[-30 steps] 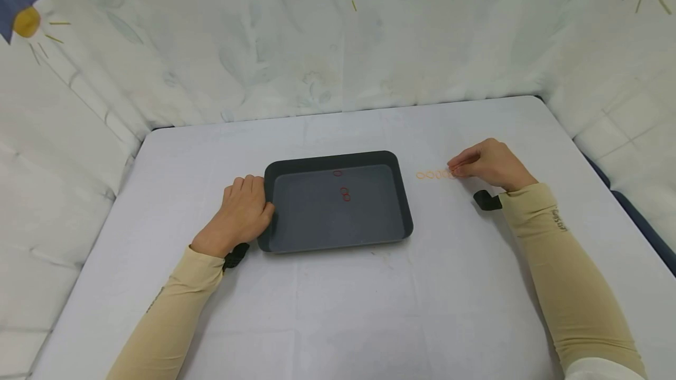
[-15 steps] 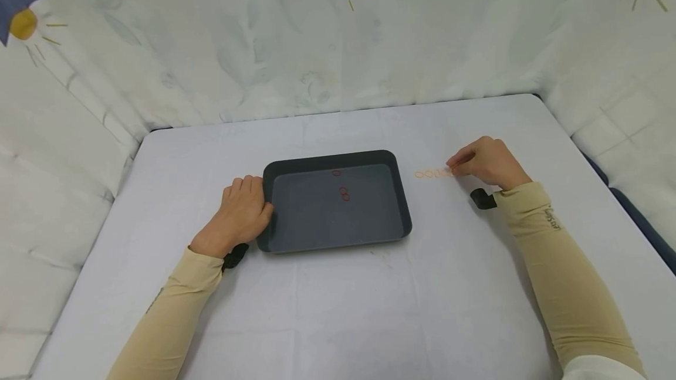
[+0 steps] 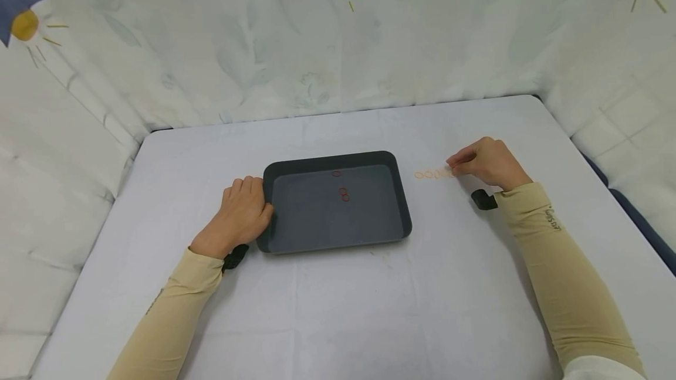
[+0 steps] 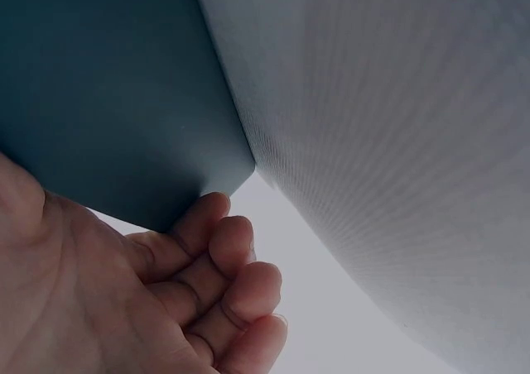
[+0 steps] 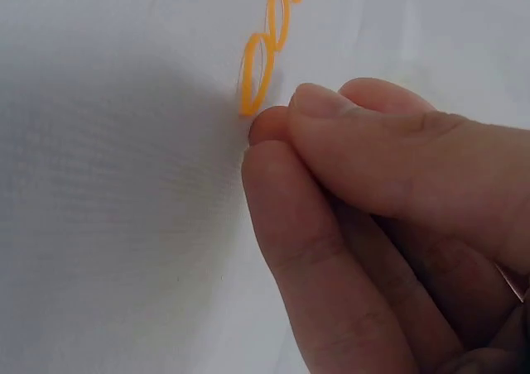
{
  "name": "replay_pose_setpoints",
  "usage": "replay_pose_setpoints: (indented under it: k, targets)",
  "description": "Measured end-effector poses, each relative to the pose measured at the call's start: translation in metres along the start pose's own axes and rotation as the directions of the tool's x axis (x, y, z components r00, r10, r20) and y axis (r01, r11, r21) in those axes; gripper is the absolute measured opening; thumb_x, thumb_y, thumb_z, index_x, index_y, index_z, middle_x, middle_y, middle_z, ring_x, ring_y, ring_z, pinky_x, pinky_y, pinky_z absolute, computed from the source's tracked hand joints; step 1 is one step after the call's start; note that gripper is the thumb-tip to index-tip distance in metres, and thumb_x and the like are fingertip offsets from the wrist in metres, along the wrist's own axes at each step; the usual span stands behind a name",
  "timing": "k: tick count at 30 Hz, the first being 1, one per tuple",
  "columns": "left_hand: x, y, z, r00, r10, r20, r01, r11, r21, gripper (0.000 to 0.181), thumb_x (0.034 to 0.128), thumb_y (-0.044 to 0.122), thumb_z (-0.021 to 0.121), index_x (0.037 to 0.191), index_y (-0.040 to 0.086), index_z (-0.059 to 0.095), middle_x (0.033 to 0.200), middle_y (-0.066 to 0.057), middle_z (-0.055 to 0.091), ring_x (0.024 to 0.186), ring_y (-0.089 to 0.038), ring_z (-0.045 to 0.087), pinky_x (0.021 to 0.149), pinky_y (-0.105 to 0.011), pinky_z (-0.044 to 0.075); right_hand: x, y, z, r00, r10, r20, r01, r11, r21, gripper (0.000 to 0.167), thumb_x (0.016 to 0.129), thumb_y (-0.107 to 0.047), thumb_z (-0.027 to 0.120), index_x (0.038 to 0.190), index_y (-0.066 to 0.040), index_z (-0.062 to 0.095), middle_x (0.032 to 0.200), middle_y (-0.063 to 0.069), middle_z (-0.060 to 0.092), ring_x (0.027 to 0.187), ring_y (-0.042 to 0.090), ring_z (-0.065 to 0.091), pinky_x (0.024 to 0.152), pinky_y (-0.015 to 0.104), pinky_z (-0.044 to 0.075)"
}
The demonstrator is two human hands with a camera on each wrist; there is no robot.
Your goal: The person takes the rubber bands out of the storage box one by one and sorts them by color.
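A dark grey baking tray [image 3: 338, 210] lies on the white table; three red rings [image 3: 344, 194] are in it, two touching and one apart. My left hand [image 3: 237, 213] grips the tray's left side; in the left wrist view, curled fingers of the hand [image 4: 199, 283] are at a corner of the tray [image 4: 108, 84]. Right of the tray runs a row of several orange rings [image 3: 428, 175]. At the row's right end is my right hand [image 3: 488, 163], thumb and fingertips together. Beside the nearest orange ring [image 5: 257, 74], the hand [image 5: 373, 208] hides whatever is between its tips.
A white cloth covers the table [image 3: 359, 309]. Behind and at both sides hangs a pale patterned curtain [image 3: 296, 40]. Faint marks [image 3: 381, 255] show on the cloth just in front of the tray. A dark blue edge [image 3: 641, 224] is visible beyond the table's right side.
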State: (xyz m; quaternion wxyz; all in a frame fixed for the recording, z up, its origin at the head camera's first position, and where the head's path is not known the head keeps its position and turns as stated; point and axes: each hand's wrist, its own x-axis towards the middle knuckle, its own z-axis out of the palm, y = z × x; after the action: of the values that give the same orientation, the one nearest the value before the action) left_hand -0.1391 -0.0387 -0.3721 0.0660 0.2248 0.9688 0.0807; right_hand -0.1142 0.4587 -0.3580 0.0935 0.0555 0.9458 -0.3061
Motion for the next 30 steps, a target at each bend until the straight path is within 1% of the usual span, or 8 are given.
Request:
replay_pose_setpoints:
  k: [9, 15, 19, 22, 24, 27, 28, 30]
  targets:
    - [-0.001, 0.002, 0.0, 1.0, -0.005, -0.006, 0.005, 1.0, 0.002, 0.032, 0.1005, 0.017, 0.039, 0.119, -0.009, 0.046, 0.104, -0.02, 0.046, 0.099, -0.038, 0.039, 0.085, -0.049, 0.033, 0.003, 0.002, 0.0, 1.0, -0.023, -0.007, 0.023, 1.0, -0.016, 0.027, 0.094, -0.023, 0.073, 0.119, -0.012, 0.079, 0.124, 0.017, 0.075, 0.12, 0.037, 0.067, 0.102, 0.053, 0.05]
    - [0.004, 0.008, 0.001, 1.0, 0.008, -0.003, -0.008, 1.0, 0.018, 0.028, 0.1009, 0.017, 0.039, 0.113, -0.007, 0.046, 0.1, -0.018, 0.045, 0.096, -0.036, 0.038, 0.082, -0.047, 0.032, 0.001, 0.0, 0.002, 0.996, -0.086, -0.027, 0.086, 0.996, -0.021, 0.03, 0.097, -0.03, 0.071, 0.122, -0.016, 0.077, 0.125, 0.012, 0.076, 0.119, 0.032, 0.068, 0.102, 0.05, 0.05]
    - [0.005, 0.007, 0.001, 1.0, 0.01, -0.001, -0.01, 1.0, 0.016, 0.026, 0.1005, 0.017, 0.04, 0.11, -0.006, 0.046, 0.099, -0.017, 0.045, 0.096, -0.036, 0.039, 0.083, -0.047, 0.032, -0.004, -0.01, 0.003, 0.993, -0.11, -0.051, 0.11, 0.994, -0.003, 0.033, 0.098, -0.035, 0.07, 0.125, -0.016, 0.076, 0.125, 0.012, 0.076, 0.121, 0.032, 0.068, 0.102, 0.05, 0.05]
    - [0.004, 0.007, 0.001, 1.0, 0.005, 0.003, -0.005, 1.0, 0.013, 0.027, 0.1007, 0.017, 0.04, 0.112, -0.007, 0.046, 0.1, -0.018, 0.045, 0.096, -0.036, 0.039, 0.085, -0.047, 0.033, -0.006, -0.018, 0.005, 0.988, -0.123, -0.098, 0.126, 0.992, 0.023, 0.035, 0.098, -0.037, 0.07, 0.126, -0.018, 0.075, 0.125, 0.01, 0.076, 0.118, 0.029, 0.07, 0.098, 0.044, 0.051]
    - [0.004, 0.008, 0.001, 1.0, 0.002, 0.008, -0.002, 1.0, 0.012, 0.029, 0.1011, 0.017, 0.039, 0.114, -0.008, 0.046, 0.102, -0.018, 0.045, 0.097, -0.036, 0.038, 0.086, -0.048, 0.033, -0.007, -0.023, 0.007, 0.979, -0.147, -0.143, 0.152, 0.988, 0.026, 0.035, 0.097, -0.037, 0.071, 0.128, -0.019, 0.074, 0.122, 0.009, 0.077, 0.114, 0.028, 0.072, 0.091, 0.035, 0.052]
    - [0.004, 0.008, 0.0, 1.0, -0.007, 0.019, 0.007, 1.0, 0.014, 0.031, 0.1015, 0.018, 0.038, 0.117, -0.008, 0.046, 0.103, -0.018, 0.045, 0.099, -0.036, 0.038, 0.088, -0.049, 0.033, -0.007, -0.032, 0.01, 0.962, -0.191, -0.197, 0.2, 0.979, 0.028, 0.037, 0.096, -0.034, 0.073, 0.13, -0.021, 0.072, 0.121, 0.008, 0.078, 0.098, 0.025, 0.077, 0.08, 0.022, 0.05]
    - [0.003, 0.008, 0.0, 1.0, -0.008, 0.021, 0.008, 1.0, 0.014, 0.031, 0.1016, 0.018, 0.038, 0.117, -0.008, 0.046, 0.103, -0.018, 0.045, 0.099, -0.036, 0.038, 0.088, -0.049, 0.033, -0.006, -0.036, 0.011, 0.955, -0.205, -0.213, 0.216, 0.976, 0.028, 0.037, 0.096, -0.032, 0.074, 0.131, -0.021, 0.071, 0.122, 0.007, 0.077, 0.093, 0.022, 0.077, 0.076, 0.02, 0.05]
    - [0.002, 0.007, -0.001, 1.0, -0.012, 0.026, 0.011, 1.0, 0.014, 0.031, 0.1017, 0.018, 0.038, 0.117, -0.008, 0.046, 0.104, -0.018, 0.045, 0.1, -0.036, 0.037, 0.089, -0.049, 0.033, -0.006, -0.045, 0.013, 0.946, -0.226, -0.232, 0.241, 0.97, 0.039, 0.038, 0.095, -0.029, 0.075, 0.132, -0.022, 0.071, 0.124, 0.006, 0.076, 0.084, 0.008, 0.076, 0.071, 0.016, 0.049]
